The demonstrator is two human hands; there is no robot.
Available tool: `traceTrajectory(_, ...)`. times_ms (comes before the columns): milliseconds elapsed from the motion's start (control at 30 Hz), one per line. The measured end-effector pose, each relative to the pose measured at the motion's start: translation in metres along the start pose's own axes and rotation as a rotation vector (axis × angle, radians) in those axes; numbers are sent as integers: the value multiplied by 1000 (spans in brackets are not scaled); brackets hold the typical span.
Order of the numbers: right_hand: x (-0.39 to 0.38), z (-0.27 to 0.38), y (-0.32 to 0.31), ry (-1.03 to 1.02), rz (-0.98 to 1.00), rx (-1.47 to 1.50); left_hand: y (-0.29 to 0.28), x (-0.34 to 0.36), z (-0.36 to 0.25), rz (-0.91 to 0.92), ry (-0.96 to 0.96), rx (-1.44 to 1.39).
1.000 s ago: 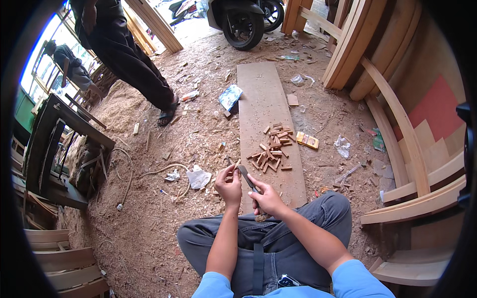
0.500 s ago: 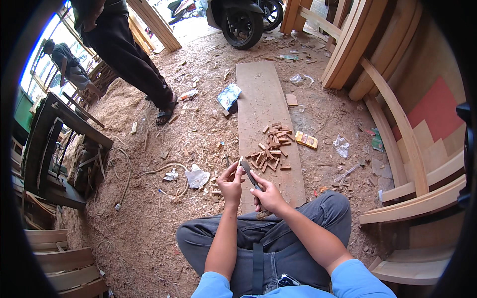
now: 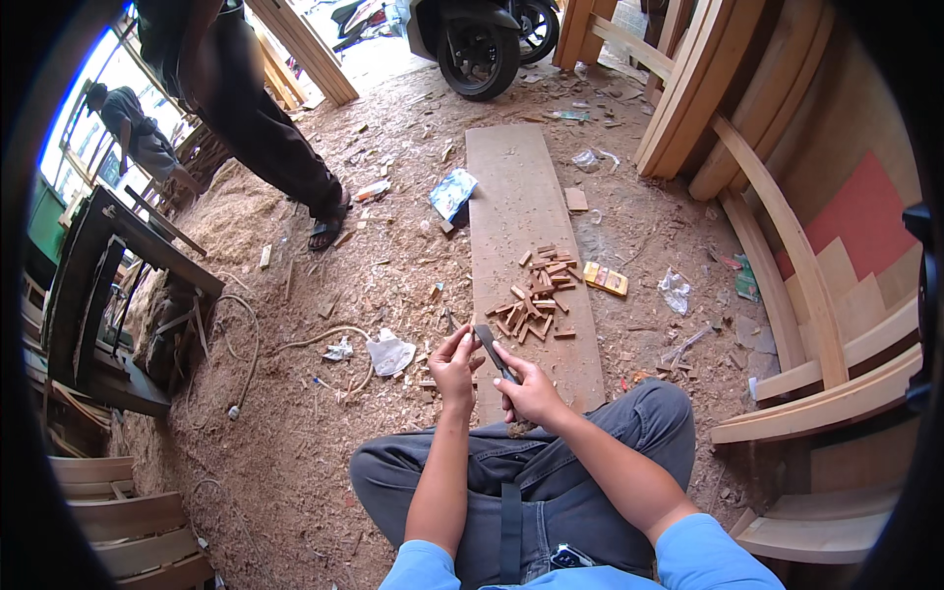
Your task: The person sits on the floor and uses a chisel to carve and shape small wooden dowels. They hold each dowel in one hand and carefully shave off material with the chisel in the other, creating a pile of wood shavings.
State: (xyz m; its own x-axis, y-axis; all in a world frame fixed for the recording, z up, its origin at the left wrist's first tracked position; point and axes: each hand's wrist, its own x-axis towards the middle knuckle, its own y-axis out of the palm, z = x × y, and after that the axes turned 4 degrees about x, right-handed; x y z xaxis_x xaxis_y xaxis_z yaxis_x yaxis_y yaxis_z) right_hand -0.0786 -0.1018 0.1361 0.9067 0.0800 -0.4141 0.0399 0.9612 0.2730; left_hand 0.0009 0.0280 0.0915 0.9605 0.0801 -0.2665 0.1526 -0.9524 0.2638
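A dark blade (image 3: 495, 352) is gripped in the right hand (image 3: 531, 391), held just above the knees, with its long axis tilted up and to the left, so the tip ends right at the left hand (image 3: 454, 364). The left hand is pinched shut around something small at that tip, probably a wood peg, but it's too tiny to be made out for sure. So both hands are closed: right clenched on the blade's lower end, left pinching at its upper end, and the two are nearly touching. The left hand is the one nearer the tip.

Just beyond the hands, a pile of small wood pieces (image 3: 536, 295) is scattered on a long plank (image 3: 521, 187) laid flat on the floor, running straight away from the person. The pieces are too many and too overlapped to be counted properly; a couple dozen at a guess. One plank, one blade, two hands.

A yellow packet (image 3: 605, 280) is seen at the plank's right edge, a small wood block (image 3: 576, 200) farther up, and a blue-white wrapper (image 3: 452, 194) off its left side. Sawdust and shavings are spread all over the floor (image 3: 295, 413). A standing person's leg (image 3: 285, 157) is seen upper left, a scooter (image 3: 482, 44) is parked at the top, and curved wooden frames (image 3: 787, 265) are stacked along the right.
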Motion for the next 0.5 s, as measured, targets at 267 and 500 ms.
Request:
traceTrajectory(267, 0, 0, 0, -21, 16, -22, -3, 10, 16, 49, 71, -74)
traceTrajectory(500, 0, 0, -1, -16, 17, -14, -1, 8, 12, 107, 10, -49)
